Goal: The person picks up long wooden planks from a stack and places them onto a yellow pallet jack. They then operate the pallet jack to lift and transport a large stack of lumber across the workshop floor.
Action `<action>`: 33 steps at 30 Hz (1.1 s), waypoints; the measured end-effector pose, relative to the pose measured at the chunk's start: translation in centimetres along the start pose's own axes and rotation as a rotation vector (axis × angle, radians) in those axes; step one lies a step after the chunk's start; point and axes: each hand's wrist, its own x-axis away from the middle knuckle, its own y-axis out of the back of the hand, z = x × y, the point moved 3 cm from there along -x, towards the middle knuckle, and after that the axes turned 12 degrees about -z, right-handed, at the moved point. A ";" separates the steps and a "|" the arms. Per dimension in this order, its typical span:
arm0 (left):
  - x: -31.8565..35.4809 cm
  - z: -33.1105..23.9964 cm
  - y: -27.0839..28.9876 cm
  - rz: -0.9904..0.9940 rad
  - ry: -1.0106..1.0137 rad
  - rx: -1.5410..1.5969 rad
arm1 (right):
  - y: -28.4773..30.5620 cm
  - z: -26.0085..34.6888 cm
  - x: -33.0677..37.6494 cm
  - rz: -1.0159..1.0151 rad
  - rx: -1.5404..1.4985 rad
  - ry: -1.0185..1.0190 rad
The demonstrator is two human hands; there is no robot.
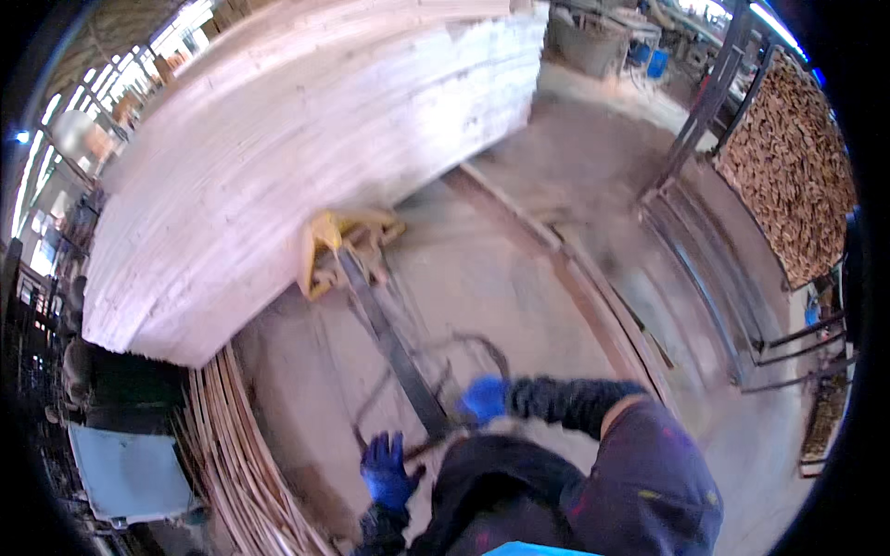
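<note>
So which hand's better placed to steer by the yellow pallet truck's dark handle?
Probably the right hand: it's at the near end of the dark handle, though blur hides whether it grips. The left hand is nearby too, but spread open, not closed around anything.

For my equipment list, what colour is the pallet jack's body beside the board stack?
The pallet jack's body is yellow, in the head view.

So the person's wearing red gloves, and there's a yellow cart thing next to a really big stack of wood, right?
Not quite: the gloves aren't red. The head view shows the left glove and the right glove are both blue. The yellow cart is indeed next to a really big stack of wood.
</note>
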 end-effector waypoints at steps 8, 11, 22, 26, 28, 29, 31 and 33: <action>-5.3 -1.8 5.5 -0.269 -0.163 -0.288 | 26.1 11.4 -0.6 -0.220 -0.035 0.363; 6.9 1.6 -8.2 0.326 -0.020 -0.187 | 7.2 5.7 3.7 0.289 0.079 0.168; -8.0 3.4 7.8 -0.084 -0.252 0.046 | 25.3 6.0 -0.9 -0.243 -0.037 0.354; -0.7 0.9 -0.7 0.239 -0.196 -0.052 | 10.2 -0.9 2.6 0.294 0.206 0.217; 2.7 0.6 -3.2 0.203 -0.228 0.004 | -1.1 -1.7 4.7 0.250 0.171 0.237; 3.0 0.2 -3.8 0.178 -0.241 0.036 | 0.4 -2.4 3.3 0.254 0.174 0.250; -2.7 -0.2 -1.6 0.138 -0.332 0.126 | 3.6 -1.6 1.4 0.231 0.145 0.197; -3.5 1.0 4.5 0.234 -0.269 0.151 | 6.5 5.1 1.8 0.212 -0.035 0.249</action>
